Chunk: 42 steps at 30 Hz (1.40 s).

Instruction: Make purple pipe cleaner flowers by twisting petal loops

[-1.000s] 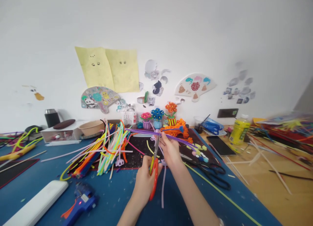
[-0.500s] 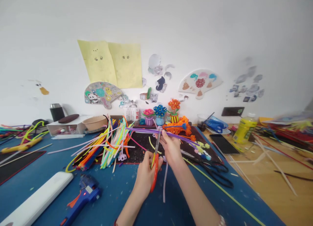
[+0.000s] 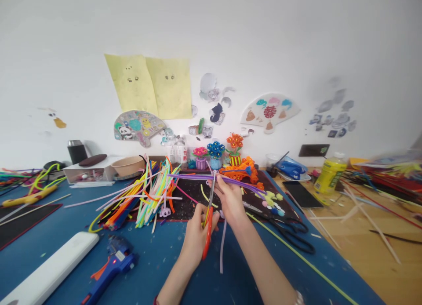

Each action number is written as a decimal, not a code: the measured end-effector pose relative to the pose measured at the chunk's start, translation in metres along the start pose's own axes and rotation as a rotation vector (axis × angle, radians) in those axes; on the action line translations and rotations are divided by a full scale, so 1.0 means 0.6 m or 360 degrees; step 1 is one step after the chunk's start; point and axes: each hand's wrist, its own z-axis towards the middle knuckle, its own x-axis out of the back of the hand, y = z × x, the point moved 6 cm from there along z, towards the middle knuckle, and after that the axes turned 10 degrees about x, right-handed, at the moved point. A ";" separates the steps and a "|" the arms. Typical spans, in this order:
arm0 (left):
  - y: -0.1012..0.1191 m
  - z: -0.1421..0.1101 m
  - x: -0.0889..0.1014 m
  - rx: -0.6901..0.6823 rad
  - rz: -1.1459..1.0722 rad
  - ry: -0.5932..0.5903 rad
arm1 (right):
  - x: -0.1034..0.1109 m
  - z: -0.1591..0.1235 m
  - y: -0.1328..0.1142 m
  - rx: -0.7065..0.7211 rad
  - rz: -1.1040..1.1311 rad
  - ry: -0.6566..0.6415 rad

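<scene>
In the head view my left hand (image 3: pixel 195 231) is closed around the orange-handled scissors (image 3: pixel 208 235), whose blades point up and away from me. The blades cross a small bundle of purple pipe cleaners (image 3: pixel 189 177). My right hand (image 3: pixel 231 200) pinches this bundle just right of the blades, so it lies roughly level and its ends stick out on both sides. A pale lilac pipe cleaner (image 3: pixel 223 250) hangs or lies below my hands. Further left, a small lilac looped piece (image 3: pixel 165 212) rests beside a heap of multicoloured pipe cleaners (image 3: pixel 154 199).
A blue glue gun (image 3: pixel 115 263) and a long white case (image 3: pixel 54 270) lie at the front left. Black-handled scissors (image 3: pixel 290 232) are right of my forearm. Pipe-cleaner flowers in pots (image 3: pixel 216 155) stand by the wall. A phone (image 3: pixel 302 194) and a yellow bottle (image 3: pixel 330 175) are at the right.
The left end of the purple bundle has dipped slightly and shifted a little left. The scissors have tilted very slightly. Both hands stay in nearly the same place.
</scene>
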 end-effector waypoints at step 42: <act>-0.004 0.004 0.002 -0.0062 -0.0024 0.0075 | -0.013 -0.012 -0.020 0.0105 -0.0010 -0.0015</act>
